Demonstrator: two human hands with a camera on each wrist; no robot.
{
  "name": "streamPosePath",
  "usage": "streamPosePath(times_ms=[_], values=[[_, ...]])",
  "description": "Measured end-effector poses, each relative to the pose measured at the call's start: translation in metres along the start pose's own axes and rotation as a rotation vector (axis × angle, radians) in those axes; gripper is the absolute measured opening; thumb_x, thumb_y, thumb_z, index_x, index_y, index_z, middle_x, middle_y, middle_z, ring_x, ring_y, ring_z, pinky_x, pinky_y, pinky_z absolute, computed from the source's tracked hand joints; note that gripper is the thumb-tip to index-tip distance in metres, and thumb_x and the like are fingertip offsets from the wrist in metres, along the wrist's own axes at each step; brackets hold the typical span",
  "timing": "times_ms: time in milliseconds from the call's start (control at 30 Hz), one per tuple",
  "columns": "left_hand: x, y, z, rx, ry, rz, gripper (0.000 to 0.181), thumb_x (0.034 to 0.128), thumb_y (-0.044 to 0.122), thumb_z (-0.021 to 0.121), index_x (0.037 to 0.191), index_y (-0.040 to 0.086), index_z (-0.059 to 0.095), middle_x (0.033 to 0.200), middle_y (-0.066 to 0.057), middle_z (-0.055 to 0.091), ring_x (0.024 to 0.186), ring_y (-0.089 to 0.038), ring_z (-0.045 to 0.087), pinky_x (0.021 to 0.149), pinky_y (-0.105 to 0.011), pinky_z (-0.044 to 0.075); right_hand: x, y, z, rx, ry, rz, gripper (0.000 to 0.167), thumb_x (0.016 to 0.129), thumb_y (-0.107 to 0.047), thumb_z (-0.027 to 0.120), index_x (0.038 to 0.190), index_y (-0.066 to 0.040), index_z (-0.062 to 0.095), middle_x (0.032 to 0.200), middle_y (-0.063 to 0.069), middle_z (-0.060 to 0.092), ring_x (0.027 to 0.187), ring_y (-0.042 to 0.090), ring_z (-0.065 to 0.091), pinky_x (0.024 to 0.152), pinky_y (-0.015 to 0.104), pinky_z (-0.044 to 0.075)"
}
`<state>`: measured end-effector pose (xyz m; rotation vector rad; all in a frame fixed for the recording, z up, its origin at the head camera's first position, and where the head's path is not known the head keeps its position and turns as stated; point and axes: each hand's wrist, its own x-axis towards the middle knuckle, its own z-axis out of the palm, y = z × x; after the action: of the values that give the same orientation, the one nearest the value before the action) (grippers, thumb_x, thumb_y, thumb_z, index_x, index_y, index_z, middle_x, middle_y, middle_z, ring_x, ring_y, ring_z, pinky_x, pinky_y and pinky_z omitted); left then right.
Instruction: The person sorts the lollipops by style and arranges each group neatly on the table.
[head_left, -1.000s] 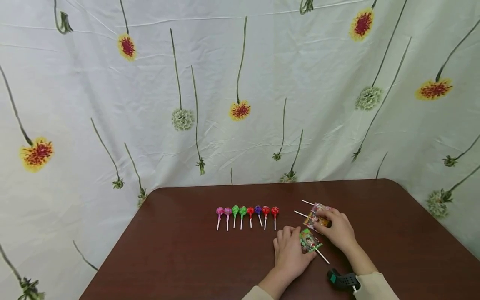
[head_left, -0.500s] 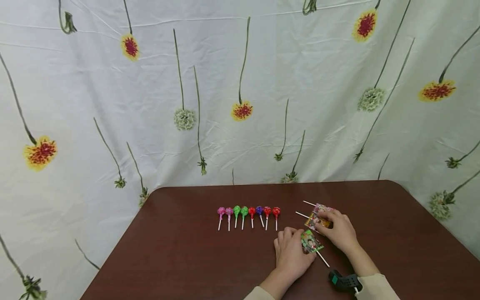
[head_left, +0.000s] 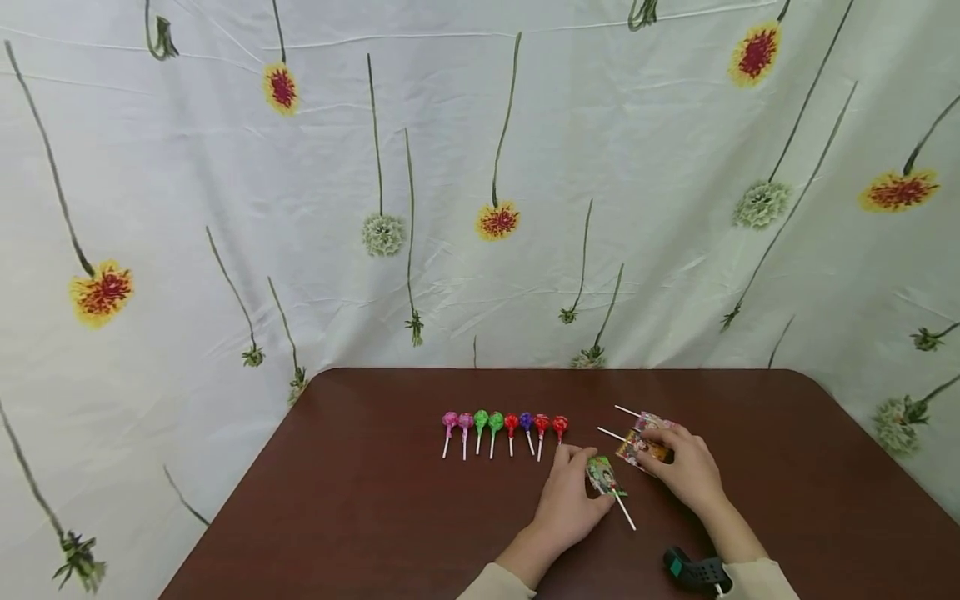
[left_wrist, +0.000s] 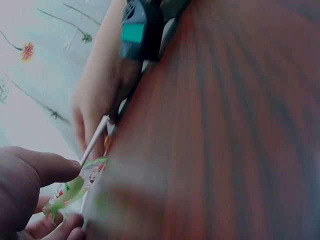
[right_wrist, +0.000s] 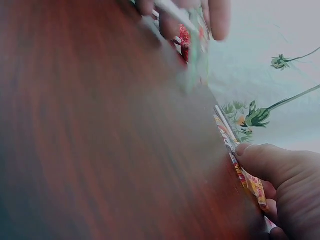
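Observation:
In the head view my left hand (head_left: 567, 500) pinches a green-wrapped lollipop (head_left: 604, 475), its white stick pointing down and right. The left wrist view shows that green wrapper (left_wrist: 75, 187) between thumb and fingers. To the right, my right hand (head_left: 692, 471) holds an orange-wrapped lollipop (head_left: 637, 451) low over the table, its stick pointing left. The right wrist view has the thumb on the orange wrapper (right_wrist: 237, 162) and fingers behind it. A pink-wrapped lollipop (head_left: 654, 421) lies just behind, partly covered by the right hand.
A row of several round lollipops in pink, green (head_left: 481, 419), red and purple (head_left: 526, 421) lies further back on the brown table (head_left: 360, 500), left of the hands. A black band with a teal patch (head_left: 697, 570) sits at the right wrist. A flower-print cloth (head_left: 450, 292) hangs behind the table.
My left hand has moved left and slightly back with the green-wrapped lollipop, away from the right hand. The right hand stays at the orange-wrapped lollipop. The head view has shifted a little.

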<state>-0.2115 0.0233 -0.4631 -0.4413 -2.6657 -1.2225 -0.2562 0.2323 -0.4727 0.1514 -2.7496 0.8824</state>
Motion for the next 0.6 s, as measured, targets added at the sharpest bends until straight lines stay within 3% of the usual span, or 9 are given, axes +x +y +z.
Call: streamPosePath(times_ms=[133, 267, 600], values=[[0.000, -0.011, -0.010, -0.184, -0.045, 0.011, 0.052, 0.0773, 0.003, 0.080, 0.126, -0.004, 0.062, 0.121, -0.010, 0.049, 0.086, -0.005, 0.054, 0.070, -0.017, 0.050, 0.000, 0.000, 0.000, -0.003, 0.009, -0.007, 0.040, 0.086, -0.033, 0.077, 0.119, -0.011, 0.071, 0.134, 0.023, 0.059, 0.112, 0.039, 0.053, 0.087, 0.057, 0.045], [-0.004, -0.014, -0.019, -0.338, -0.100, -0.001, 0.051, 0.0774, -0.006, 0.077, 0.126, -0.006, 0.061, 0.125, -0.013, 0.047, 0.083, -0.002, 0.055, 0.067, -0.013, 0.051, 0.000, 0.000, 0.000, -0.009, 0.018, -0.007, 0.038, 0.086, -0.034, 0.077, 0.117, -0.013, 0.072, 0.132, 0.022, 0.060, 0.110, 0.038, 0.054, 0.085, 0.055, 0.046], [-0.015, -0.017, -0.050, -0.443, -0.154, -0.012, 0.055, 0.0765, -0.012, 0.073, 0.130, -0.009, 0.058, 0.132, -0.014, 0.046, 0.081, -0.003, 0.056, 0.070, -0.013, 0.052, 0.002, 0.003, 0.002, -0.009, 0.015, -0.014, 0.040, 0.087, -0.032, 0.076, 0.120, -0.011, 0.071, 0.130, 0.022, 0.060, 0.109, 0.037, 0.053, 0.084, 0.053, 0.046]])
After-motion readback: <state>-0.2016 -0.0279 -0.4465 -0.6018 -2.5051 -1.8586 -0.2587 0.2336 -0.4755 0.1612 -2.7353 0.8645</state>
